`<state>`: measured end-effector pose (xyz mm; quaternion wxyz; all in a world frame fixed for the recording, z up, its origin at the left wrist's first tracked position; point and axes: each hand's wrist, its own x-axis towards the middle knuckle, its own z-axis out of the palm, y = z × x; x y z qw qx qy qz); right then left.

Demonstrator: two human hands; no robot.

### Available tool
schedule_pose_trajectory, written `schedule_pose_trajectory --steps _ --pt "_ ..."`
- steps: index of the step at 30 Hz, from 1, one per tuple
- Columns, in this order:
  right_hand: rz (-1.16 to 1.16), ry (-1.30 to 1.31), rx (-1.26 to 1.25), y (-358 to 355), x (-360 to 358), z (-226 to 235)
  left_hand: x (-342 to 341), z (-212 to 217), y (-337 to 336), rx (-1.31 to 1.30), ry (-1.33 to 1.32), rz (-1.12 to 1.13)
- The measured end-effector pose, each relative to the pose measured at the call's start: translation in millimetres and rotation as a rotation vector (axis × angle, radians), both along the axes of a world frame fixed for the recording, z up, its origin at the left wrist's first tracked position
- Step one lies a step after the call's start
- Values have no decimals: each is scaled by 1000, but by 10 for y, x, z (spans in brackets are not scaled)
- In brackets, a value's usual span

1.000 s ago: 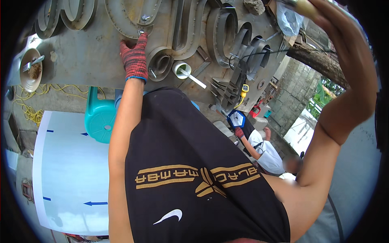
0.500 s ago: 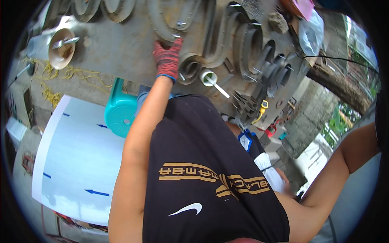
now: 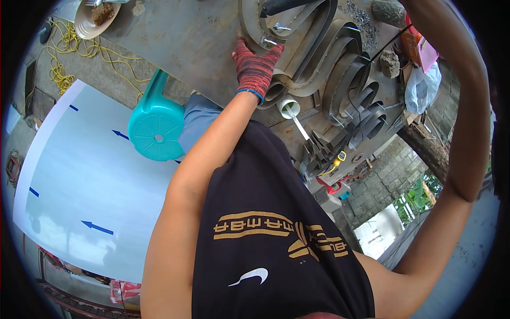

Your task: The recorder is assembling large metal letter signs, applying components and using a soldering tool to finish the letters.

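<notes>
My left hand (image 3: pixel 256 66), in a red and black knit glove, grips the rounded near end of a bent metal strip (image 3: pixel 247 26) standing on edge on the metal-topped table (image 3: pixel 164 45). Its thumb and fingers are spread along the curve, with the fingertips partly hidden. Small shiny metal pieces (image 3: pixel 269 41) sit inside the curve beside my fingers. A black rod-like tool (image 3: pixel 287 6) slants in over the strip from the top edge. My right arm (image 3: pixel 473 122) reaches up along the right side, and its hand is out of the picture.
More bent metal strips (image 3: pixel 340 80) crowd the table to the right. A white cup (image 3: pixel 287 105) holding a flat stick is near my left wrist. A black cable (image 3: pixel 390 41) crosses the right side. A teal stool (image 3: pixel 156 127) and yellow rope (image 3: pixel 66 48) are on the left.
The view has shifted, and the table things appear further right. My right arm has swung up toward the top. A black rod-like tool now shows over the strip. My left hand stays at the curve.
</notes>
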<state>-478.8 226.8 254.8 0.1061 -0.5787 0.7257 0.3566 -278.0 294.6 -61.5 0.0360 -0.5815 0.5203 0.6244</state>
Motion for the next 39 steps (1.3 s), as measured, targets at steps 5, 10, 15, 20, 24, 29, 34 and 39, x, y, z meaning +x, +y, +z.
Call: schedule_pose_trajectory --steps 5,10,15,20,24,29,34,39 --pt "21 -27 16 -140 97 -243 -20 45 -26 23 -29 0" --pt "72 -36 64 16 -119 -396 -141 90 47 61 29 -21" --pt "175 -95 32 -62 -58 -616 -21 16 -20 7 3 23" --pt "228 -188 56 -64 -13 -619 -52 16 -2 3 7 1" --pt "227 -206 137 -208 156 -576 -33 11 -12 -6 -28 2" --pt "426 -1111 -520 57 -235 -898 -120 56 11 -19 -5 -25" --pt "337 -178 137 -176 136 -829 -24 29 -62 -37 -21 6" --pt "331 -92 182 -128 166 -734 -116 -1 10 -14 35 -12"
